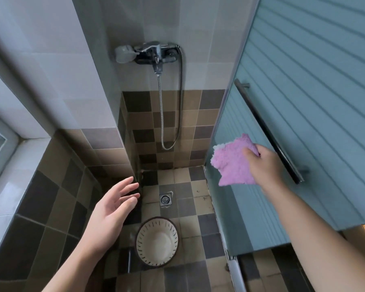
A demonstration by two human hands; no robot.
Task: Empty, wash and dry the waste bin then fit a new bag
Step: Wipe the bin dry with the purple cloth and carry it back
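A small round waste bin [157,242], cream inside with slotted walls and a dark rim, stands upright and empty on the tiled shower floor. My left hand [112,209] hovers above and left of it, palm up, fingers spread and holding nothing. My right hand [263,165] is raised at the right, in front of the glass door, and grips a fluffy pink cloth [233,163] by one edge; the cloth hangs to the left of the hand, well above the bin.
A floor drain [165,200] lies just beyond the bin. A shower mixer [154,53] with a looping metal hose [177,131] is on the back wall. A frosted glass door with a dark handle bar [268,131] closes the right side; a tiled ledge runs along the left.
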